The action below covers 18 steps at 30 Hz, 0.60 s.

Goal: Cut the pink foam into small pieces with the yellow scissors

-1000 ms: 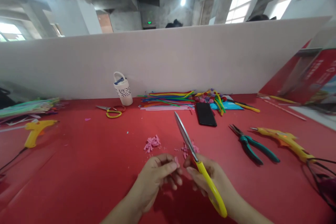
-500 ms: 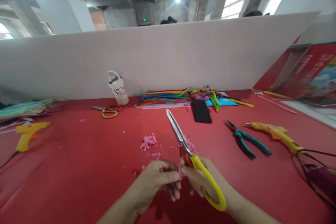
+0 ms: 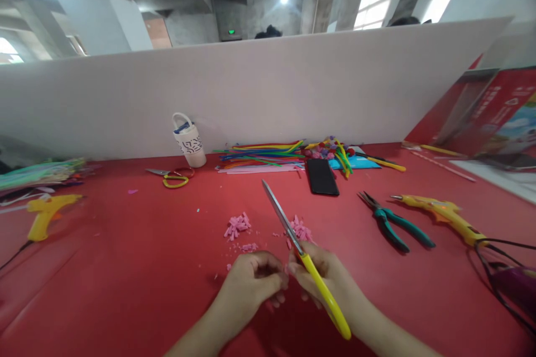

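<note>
My right hand [image 3: 330, 284] is closed round yellow-handled scissors [image 3: 299, 248], whose shut blades point up and away to the left. My left hand [image 3: 251, 287] is curled in a pinch beside it, fingertips meeting the right hand's at a tiny pink piece I can barely make out. Small piles of pink cuttings [image 3: 237, 226] lie on the red table [image 3: 125, 268] just beyond both hands, with another pile [image 3: 301, 230] behind the blades.
Teal pliers [image 3: 391, 226] and a yellow glue gun [image 3: 444, 215] with black cable lie to the right. A black phone [image 3: 321, 177], coloured pipe cleaners [image 3: 263, 157], a white cup [image 3: 189, 142], a second pair of scissors [image 3: 172, 177] sit by the white partition. Another glue gun [image 3: 44, 215] at left.
The scissor blades have closed and tilted lower. Both hands have stayed close together near the table's front edge.
</note>
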Each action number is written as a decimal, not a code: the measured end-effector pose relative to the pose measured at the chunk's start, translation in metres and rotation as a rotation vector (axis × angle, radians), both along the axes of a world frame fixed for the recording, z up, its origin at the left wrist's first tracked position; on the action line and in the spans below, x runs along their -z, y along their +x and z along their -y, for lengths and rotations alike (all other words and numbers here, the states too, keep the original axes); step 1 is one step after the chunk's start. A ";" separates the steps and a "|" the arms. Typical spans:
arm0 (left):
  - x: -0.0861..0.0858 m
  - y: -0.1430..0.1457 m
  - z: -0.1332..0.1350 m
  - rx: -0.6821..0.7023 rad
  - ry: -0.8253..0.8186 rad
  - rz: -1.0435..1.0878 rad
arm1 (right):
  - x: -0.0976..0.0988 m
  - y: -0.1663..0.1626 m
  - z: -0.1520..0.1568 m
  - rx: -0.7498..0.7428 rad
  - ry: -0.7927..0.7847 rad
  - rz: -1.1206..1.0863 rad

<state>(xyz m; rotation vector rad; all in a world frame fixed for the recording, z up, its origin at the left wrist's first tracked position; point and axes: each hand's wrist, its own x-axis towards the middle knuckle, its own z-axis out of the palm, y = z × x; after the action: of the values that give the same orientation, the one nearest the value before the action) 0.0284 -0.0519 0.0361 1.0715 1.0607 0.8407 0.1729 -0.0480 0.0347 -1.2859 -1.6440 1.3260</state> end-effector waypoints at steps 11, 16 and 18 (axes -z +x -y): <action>-0.021 -0.032 -0.014 -0.419 0.135 0.314 | 0.006 0.005 0.002 -0.035 0.512 0.695; -0.020 -0.032 -0.012 -0.415 0.157 0.344 | 0.014 0.006 -0.001 -0.057 0.609 0.824; -0.020 -0.031 -0.011 -0.414 0.160 0.347 | 0.015 0.007 -0.001 -0.059 0.621 0.838</action>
<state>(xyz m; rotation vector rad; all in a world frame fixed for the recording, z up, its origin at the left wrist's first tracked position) -0.0023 -0.0408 0.0559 0.8041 0.9402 1.4099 0.1794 -0.0466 0.0195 -1.4633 -2.3937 0.1864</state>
